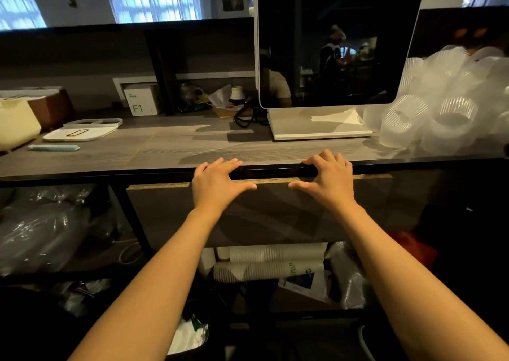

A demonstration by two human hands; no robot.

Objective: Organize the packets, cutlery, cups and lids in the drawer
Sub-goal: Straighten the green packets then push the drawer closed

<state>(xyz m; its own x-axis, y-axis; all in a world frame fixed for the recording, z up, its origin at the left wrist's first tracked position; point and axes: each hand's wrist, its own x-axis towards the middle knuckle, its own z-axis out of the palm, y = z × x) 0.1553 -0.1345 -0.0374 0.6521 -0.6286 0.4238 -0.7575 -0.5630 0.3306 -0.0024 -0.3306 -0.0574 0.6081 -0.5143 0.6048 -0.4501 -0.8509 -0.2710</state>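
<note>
Drawer (261, 212) front sits under my left hand (217, 184) and right hand (327, 181), both gripping its top edge; I'd pull evenly, straight back

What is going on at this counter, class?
A person has both hands on the top edge of the drawer front under the countertop: left hand, right hand, fingers hooked over the edge. The drawer looks closed or barely open; its contents are hidden. Clear plastic cups sit piled beside a screen.
</note>
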